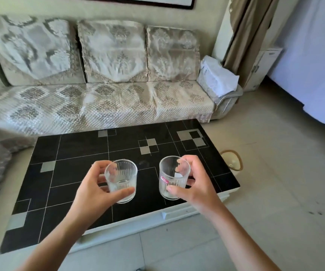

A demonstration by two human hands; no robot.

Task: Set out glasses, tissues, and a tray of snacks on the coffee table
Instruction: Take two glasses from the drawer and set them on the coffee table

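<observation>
Two clear ribbed glasses hang over the black tiled coffee table [75, 153]. My left hand [97, 186] grips the left glass [123, 178], thumb in front and fingers behind it. The right glass [172, 178], which has a pink label on its side, is held by my right hand [194, 182] the same way. Both glasses are upright and empty, near the table's front middle. I cannot tell whether they touch the tabletop. No tissues or snack tray show on the table.
A patterned sofa [99, 98] runs along the table's far side. A white pack [218, 77] lies on the sofa's right armrest. A round white object [233, 160] sits on the floor by the table's right end. Curtains [245, 32] hang at the right.
</observation>
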